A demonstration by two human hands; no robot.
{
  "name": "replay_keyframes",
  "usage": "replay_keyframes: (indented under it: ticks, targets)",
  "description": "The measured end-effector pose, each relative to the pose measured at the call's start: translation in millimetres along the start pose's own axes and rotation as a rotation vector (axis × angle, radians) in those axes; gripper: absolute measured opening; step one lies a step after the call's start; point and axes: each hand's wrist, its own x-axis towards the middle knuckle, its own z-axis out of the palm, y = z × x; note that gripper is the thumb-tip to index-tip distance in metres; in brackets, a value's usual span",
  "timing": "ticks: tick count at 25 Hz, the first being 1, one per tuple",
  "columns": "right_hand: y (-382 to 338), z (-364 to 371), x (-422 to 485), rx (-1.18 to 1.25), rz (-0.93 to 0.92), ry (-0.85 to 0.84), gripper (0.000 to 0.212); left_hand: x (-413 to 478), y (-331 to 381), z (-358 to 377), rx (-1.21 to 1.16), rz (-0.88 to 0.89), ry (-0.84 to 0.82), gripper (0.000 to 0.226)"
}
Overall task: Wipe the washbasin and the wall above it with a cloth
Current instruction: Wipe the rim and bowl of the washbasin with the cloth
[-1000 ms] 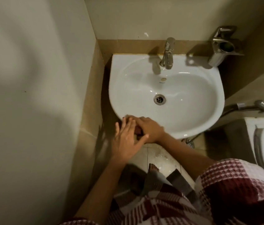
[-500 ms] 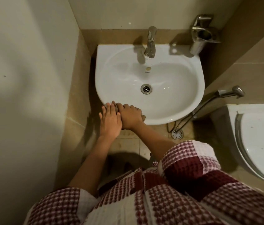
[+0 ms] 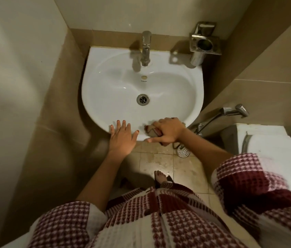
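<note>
washbasin: white, glossy, set in the corner against the back wall, seen from above, rounded front rim nearest the person
cloth: small brownish wad with a red stripe, bunched on the front rim of the washbasin, right of its middle, largely hidden under the right hand
right hand: curled over the cloth and gripping it, pressed down on the rim, thumb stretched along the outer edge toward the left hand
left hand: flat on the front rim just left of the cloth, fingers straight and spread, holding nothing, near the right hand but apart from it
wall: pale above, tan tiled band just over the back edge of the washbasin, well apart from both hands
tap: chrome, upright at the middle of the back edge, spout over the bowl
drain: round metal grate at the bottom of the bowl, below a small overflow cap
metal holder: on the wall at the back right corner of the washbasin, round opening facing up
spray nozzle: chrome, against the right wall, between washbasin and toilet
toilet: white, at the right edge
floor: beige tiles, wet patches below the front of the washbasin
floor grate: round, on the tiles under the right forearm
foot: bare, on the tiles below the hands
garment: red-and-white pattern, short sleeves, across the bottom of the view
</note>
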Motion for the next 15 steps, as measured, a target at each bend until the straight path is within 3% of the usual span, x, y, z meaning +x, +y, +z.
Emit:
replay_keyframes:
  ticks: [5, 9, 12, 15]
  targets:
    - [51, -12, -4, -0.083, 0.029, -0.128, 0.109, -5, 18, 21, 0.084, -0.099, 0.073, 0.051]
    - [30, -4, 21, 0.161, 0.081, -0.245, 0.077, -4, 19, 17, 0.126, -0.105, 0.101, 0.051]
    - [-10, -5, 47, 0.340, -0.049, -0.315, 0.043, 0, 16, 10, 0.126, -0.104, 0.084, 0.051]
    - [-64, -9, 70, 0.479, -0.111, -0.231, 0.041, 6, -1, -1, 0.180, -0.125, 0.090, 0.055]
